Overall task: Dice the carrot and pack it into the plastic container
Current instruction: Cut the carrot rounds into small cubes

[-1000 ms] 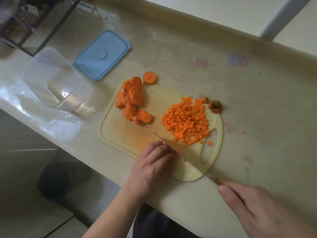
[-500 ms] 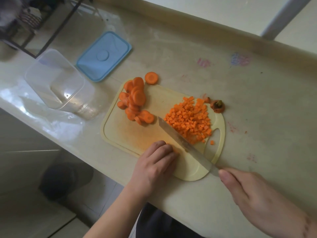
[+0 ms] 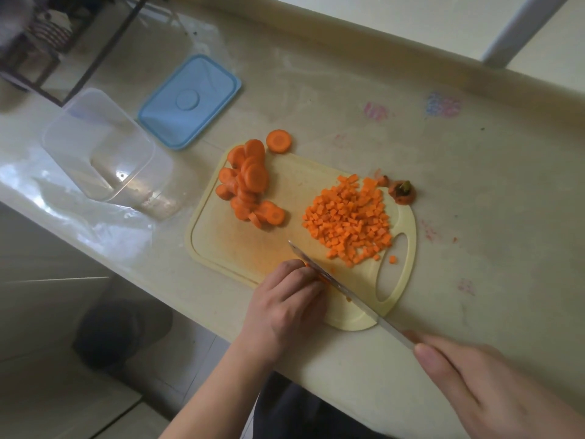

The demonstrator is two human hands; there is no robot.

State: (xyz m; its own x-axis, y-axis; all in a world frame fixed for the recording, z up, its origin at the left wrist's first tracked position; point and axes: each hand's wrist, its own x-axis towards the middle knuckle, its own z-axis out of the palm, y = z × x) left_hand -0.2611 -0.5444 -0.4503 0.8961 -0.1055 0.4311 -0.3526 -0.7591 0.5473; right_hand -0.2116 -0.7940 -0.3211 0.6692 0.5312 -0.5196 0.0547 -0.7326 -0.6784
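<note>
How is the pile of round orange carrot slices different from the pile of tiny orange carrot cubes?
The round carrot slices are big flat discs; the tiny carrot cubes are small squares. Slices lie stacked and overlapping; cubes are spread out. Both are orange and sit on the pale yellow cutting board.

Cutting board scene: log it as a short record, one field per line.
board: yellow cutting board on the counter
slices: pile of carrot slices at the board's far left, one slice off the board
dice: heap of carrot dice on the board's right side
knife: blade down on the board beside the left fingers
left hand: curled over a carrot piece, mostly hidden
right hand: grips the knife handle
container: clear, empty, left of the board
lid: blue, lying beside the container
carrot top: just off the board's right corner
</note>
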